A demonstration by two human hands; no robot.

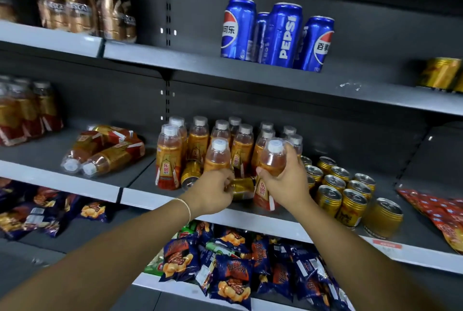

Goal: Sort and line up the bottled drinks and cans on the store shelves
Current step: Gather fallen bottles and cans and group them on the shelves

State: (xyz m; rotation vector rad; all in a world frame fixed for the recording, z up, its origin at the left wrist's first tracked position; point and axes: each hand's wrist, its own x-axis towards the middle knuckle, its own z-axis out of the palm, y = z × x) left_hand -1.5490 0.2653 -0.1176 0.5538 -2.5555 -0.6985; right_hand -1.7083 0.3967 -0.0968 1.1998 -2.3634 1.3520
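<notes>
Middle shelf [145, 177], centre of view. Both hands are at the near edge of the drinks cluster.

Right hand [284, 181]: fingers and thumb wrapped round the body of an orange bottle [271, 160] with a white cap. The grip is firm and closed about the bottle, which stands close to upright at the near right corner of the bottle group [220, 142].

Left hand [213, 193]: fingers curled in, their tips on the end of a gold can [241, 188] lying on its side. It lies between the two hands, just in front of the standing bottles. A thin bracelet [186, 206] sits on this wrist.

A second gold can [191, 174] is tipped over to the left of the hands, against the bottles' feet. Upright gold cans [335, 185] stand in rows to the right, touching one another.

Further left on the same shelf, several fallen bottles [105, 152] lie with caps toward the near edge.

Shelf above — blue Pepsi cans [275, 35], bunched and upright. Brown bottles [82, 2] stand far left, blurred.

Shelf below — snack bags [225, 260], heaped. A red packet [441, 210] lies at far right.
</notes>
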